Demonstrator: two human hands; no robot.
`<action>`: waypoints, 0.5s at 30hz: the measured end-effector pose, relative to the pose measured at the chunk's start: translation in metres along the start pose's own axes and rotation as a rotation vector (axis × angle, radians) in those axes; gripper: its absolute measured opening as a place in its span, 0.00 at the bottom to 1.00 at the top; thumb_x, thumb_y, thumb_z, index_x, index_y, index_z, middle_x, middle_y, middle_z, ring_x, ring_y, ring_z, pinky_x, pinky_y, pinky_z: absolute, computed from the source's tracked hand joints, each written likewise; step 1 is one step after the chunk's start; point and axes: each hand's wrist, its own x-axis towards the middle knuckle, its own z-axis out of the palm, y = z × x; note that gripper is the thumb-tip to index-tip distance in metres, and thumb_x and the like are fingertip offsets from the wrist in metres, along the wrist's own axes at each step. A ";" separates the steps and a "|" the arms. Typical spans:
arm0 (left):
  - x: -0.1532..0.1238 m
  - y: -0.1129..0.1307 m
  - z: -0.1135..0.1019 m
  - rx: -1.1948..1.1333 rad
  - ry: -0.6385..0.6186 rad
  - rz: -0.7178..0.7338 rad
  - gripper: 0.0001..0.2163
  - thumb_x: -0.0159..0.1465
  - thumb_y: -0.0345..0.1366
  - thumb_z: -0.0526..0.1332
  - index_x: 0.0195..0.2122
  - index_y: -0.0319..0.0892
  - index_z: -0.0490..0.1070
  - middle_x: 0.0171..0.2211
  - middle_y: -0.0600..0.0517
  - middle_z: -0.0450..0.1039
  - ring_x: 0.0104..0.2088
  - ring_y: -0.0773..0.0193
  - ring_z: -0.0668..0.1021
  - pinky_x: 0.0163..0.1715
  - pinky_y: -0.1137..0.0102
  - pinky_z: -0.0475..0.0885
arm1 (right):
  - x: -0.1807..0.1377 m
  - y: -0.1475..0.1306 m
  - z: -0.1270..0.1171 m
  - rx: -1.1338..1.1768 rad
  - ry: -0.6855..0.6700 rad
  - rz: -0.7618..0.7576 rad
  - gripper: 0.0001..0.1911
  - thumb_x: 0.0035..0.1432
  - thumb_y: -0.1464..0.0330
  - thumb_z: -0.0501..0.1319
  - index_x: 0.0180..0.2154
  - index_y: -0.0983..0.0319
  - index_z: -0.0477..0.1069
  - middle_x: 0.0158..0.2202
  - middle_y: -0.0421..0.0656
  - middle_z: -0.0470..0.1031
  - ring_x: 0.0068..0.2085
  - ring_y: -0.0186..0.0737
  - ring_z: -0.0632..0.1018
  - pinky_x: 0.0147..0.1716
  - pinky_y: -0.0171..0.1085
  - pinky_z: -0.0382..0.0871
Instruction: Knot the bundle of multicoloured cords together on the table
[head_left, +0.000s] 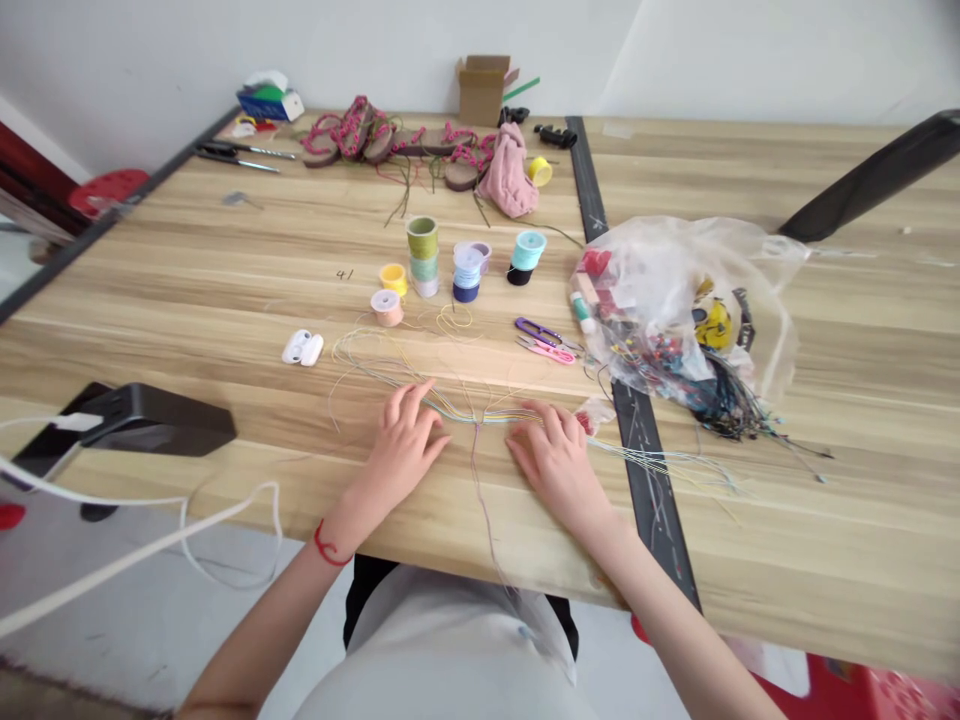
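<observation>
A bundle of thin pale-blue, yellow and white threads [511,415] runs sideways across the wooden table in front of me. A single purplish cord [480,480] hangs from its middle toward the table's front edge. My left hand [401,440] rests on the left part of the bundle, fingers apart, thumb pointing inward. On the right part lies my right hand [553,455], fingers stretched over the threads and thumb apart. Neither hand grips anything that I can see. Loose thread ends [675,465] trail out past my right hand, and others loop to the left.
Ahead stand stacked thread spools [423,240], purple thread snips [541,331] and pink snips [551,351]. A plastic bag [675,260] with cords lies right. An earbud case [302,348] and a black power block [161,418] are left. Braided straps [367,130] lie at the back.
</observation>
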 end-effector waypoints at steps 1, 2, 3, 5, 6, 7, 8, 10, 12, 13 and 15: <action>-0.006 -0.002 -0.003 0.039 0.016 -0.027 0.05 0.64 0.35 0.65 0.35 0.43 0.69 0.65 0.43 0.59 0.62 0.42 0.61 0.59 0.44 0.60 | -0.003 0.001 -0.002 -0.019 0.002 0.007 0.08 0.66 0.68 0.54 0.39 0.62 0.70 0.54 0.55 0.69 0.54 0.56 0.65 0.52 0.55 0.62; -0.013 -0.006 -0.006 0.079 0.038 -0.059 0.06 0.64 0.36 0.65 0.36 0.42 0.69 0.65 0.42 0.60 0.62 0.41 0.61 0.58 0.44 0.60 | -0.007 0.002 -0.004 -0.033 0.004 0.016 0.08 0.66 0.67 0.54 0.38 0.62 0.70 0.55 0.55 0.69 0.54 0.56 0.65 0.53 0.56 0.62; -0.020 -0.009 -0.009 0.119 0.061 -0.095 0.06 0.64 0.37 0.64 0.36 0.42 0.68 0.64 0.41 0.60 0.62 0.40 0.62 0.58 0.43 0.60 | -0.011 0.004 -0.006 -0.046 0.008 0.024 0.08 0.66 0.66 0.54 0.38 0.62 0.70 0.54 0.55 0.69 0.54 0.56 0.65 0.53 0.56 0.62; -0.033 -0.016 -0.015 0.200 0.099 -0.163 0.07 0.65 0.39 0.64 0.37 0.42 0.68 0.64 0.39 0.60 0.61 0.38 0.62 0.57 0.41 0.59 | -0.020 0.009 -0.009 -0.076 0.025 0.040 0.09 0.66 0.64 0.55 0.38 0.62 0.71 0.54 0.55 0.69 0.55 0.58 0.65 0.52 0.56 0.63; -0.040 -0.020 -0.018 0.234 0.110 -0.188 0.08 0.65 0.40 0.63 0.38 0.42 0.68 0.64 0.38 0.60 0.61 0.37 0.62 0.56 0.41 0.59 | -0.025 0.012 -0.011 -0.095 0.037 0.049 0.10 0.66 0.63 0.56 0.37 0.62 0.71 0.54 0.55 0.70 0.55 0.58 0.66 0.51 0.55 0.64; -0.046 -0.023 -0.021 0.261 0.115 -0.207 0.08 0.65 0.40 0.63 0.38 0.41 0.68 0.63 0.37 0.60 0.60 0.36 0.63 0.56 0.41 0.59 | -0.029 0.014 -0.013 -0.118 0.051 0.062 0.11 0.66 0.62 0.56 0.37 0.62 0.71 0.54 0.55 0.70 0.54 0.59 0.66 0.50 0.55 0.65; -0.051 -0.025 -0.024 0.280 0.116 -0.220 0.08 0.65 0.41 0.62 0.38 0.41 0.68 0.62 0.37 0.61 0.59 0.36 0.64 0.55 0.42 0.60 | -0.033 0.017 -0.015 -0.141 0.064 0.078 0.11 0.65 0.62 0.57 0.36 0.62 0.71 0.54 0.55 0.70 0.53 0.59 0.67 0.48 0.55 0.65; -0.059 -0.027 -0.028 0.300 0.108 -0.237 0.08 0.66 0.41 0.61 0.36 0.41 0.68 0.57 0.37 0.65 0.56 0.38 0.66 0.53 0.43 0.63 | -0.040 0.019 -0.018 -0.178 0.075 0.108 0.10 0.65 0.63 0.56 0.36 0.62 0.71 0.53 0.55 0.71 0.51 0.58 0.68 0.46 0.54 0.66; -0.063 -0.024 -0.028 0.300 0.099 -0.242 0.07 0.67 0.39 0.61 0.34 0.42 0.67 0.52 0.38 0.68 0.52 0.40 0.68 0.50 0.45 0.65 | -0.045 0.018 -0.021 -0.195 0.057 0.116 0.09 0.65 0.67 0.55 0.35 0.61 0.71 0.53 0.55 0.71 0.50 0.57 0.69 0.45 0.54 0.66; -0.064 -0.020 -0.026 0.292 0.098 -0.239 0.07 0.67 0.37 0.60 0.33 0.42 0.67 0.51 0.39 0.69 0.51 0.41 0.69 0.49 0.46 0.66 | -0.047 0.015 -0.022 -0.193 0.041 0.110 0.09 0.65 0.68 0.54 0.34 0.61 0.71 0.53 0.55 0.71 0.49 0.57 0.69 0.44 0.54 0.66; -0.063 -0.011 -0.021 0.242 0.094 -0.222 0.06 0.66 0.35 0.60 0.31 0.42 0.67 0.49 0.41 0.69 0.49 0.44 0.69 0.48 0.48 0.66 | -0.048 0.006 -0.022 -0.167 0.010 0.088 0.10 0.65 0.69 0.54 0.33 0.61 0.71 0.53 0.54 0.71 0.50 0.57 0.69 0.45 0.54 0.66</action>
